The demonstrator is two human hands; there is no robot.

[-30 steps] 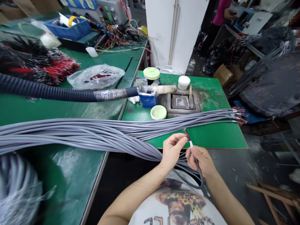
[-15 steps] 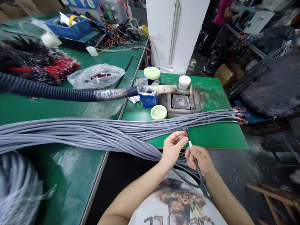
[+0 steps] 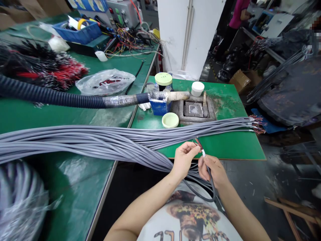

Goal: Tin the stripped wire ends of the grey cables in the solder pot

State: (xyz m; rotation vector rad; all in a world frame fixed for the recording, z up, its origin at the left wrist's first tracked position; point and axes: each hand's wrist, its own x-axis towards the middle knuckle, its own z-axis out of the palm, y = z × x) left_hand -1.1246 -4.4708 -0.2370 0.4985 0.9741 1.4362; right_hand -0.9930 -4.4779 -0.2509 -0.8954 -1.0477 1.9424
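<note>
My right hand [image 3: 213,170] is closed round the end of a single grey cable [image 3: 212,187] that loops down toward my lap. My left hand [image 3: 184,159] pinches the thin red and dark inner wires [image 3: 198,143] sticking out of that cable's stripped white tip. Both hands hover just off the near edge of the small green table [image 3: 233,147]. A thick bundle of grey cables [image 3: 100,142] runs across both tables just beyond my hands, its stripped ends [image 3: 255,123] pointing right.
A metal solder pot [image 3: 194,108] sits behind the bundle, with a corrugated dark hose [image 3: 62,97] reaching it. Pale lids and jars [image 3: 170,119] stand beside it. A plastic bag [image 3: 105,82], red and black wires [image 3: 50,70] and a blue tray [image 3: 77,31] lie on the left table. A person stands far back.
My hands have barely shifted; the left fingers have worked slightly at the wire tips. The view has drifted a little.
</note>
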